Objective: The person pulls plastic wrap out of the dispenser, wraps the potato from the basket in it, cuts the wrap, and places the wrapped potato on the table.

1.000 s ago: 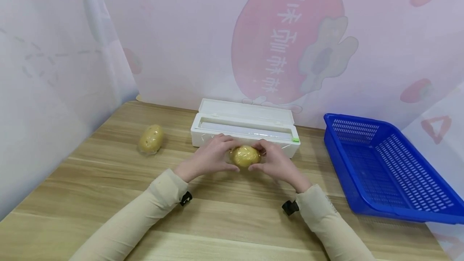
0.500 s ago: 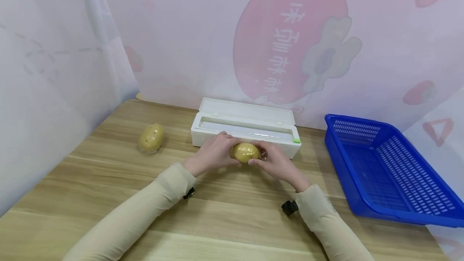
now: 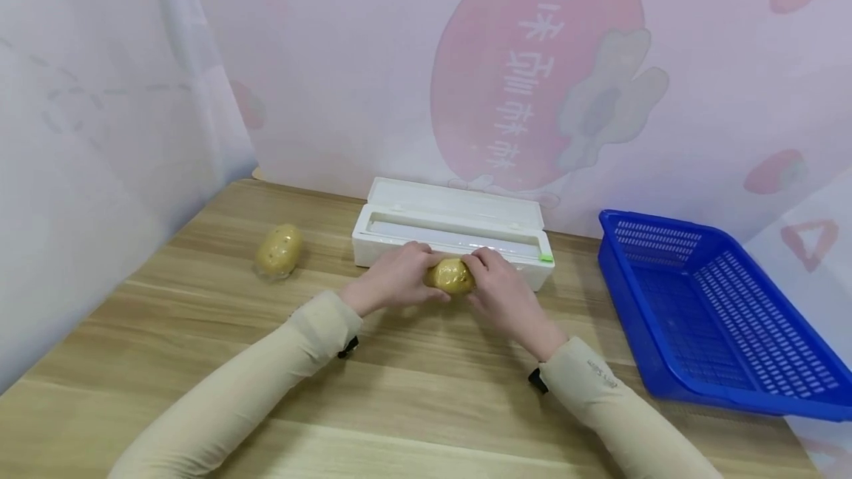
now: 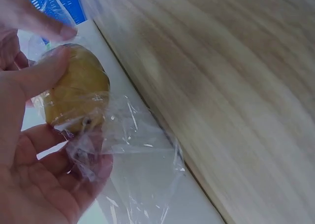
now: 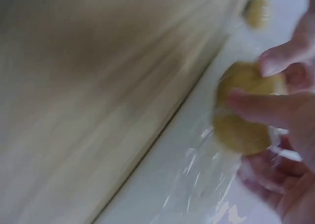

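In the head view, a yellow potato (image 3: 453, 276) is held between both hands, in front of a white box. My left hand (image 3: 402, 276) grips it from the left, its thumb across the potato and its fingers underneath in the left wrist view. From the right, my right hand (image 3: 504, 293) holds the other end; the right wrist view shows its thumb pressed on the potato's side. Clear cling film (image 4: 132, 130) clings round the potato and trails off it in loose folds. The white cling film box (image 3: 379, 253) has its lid raised, with a roll inside.
Another potato (image 3: 279, 250), wrapped in film, lies at the left of the wooden table (image 3: 413, 405). A blue plastic basket (image 3: 629, 309) stands on the right. Behind the box hangs a pink printed cloth (image 3: 346, 80).
The potato has turned a little between the hands and moved slightly away from me. My right hand has shifted its hold and closed further round the potato.
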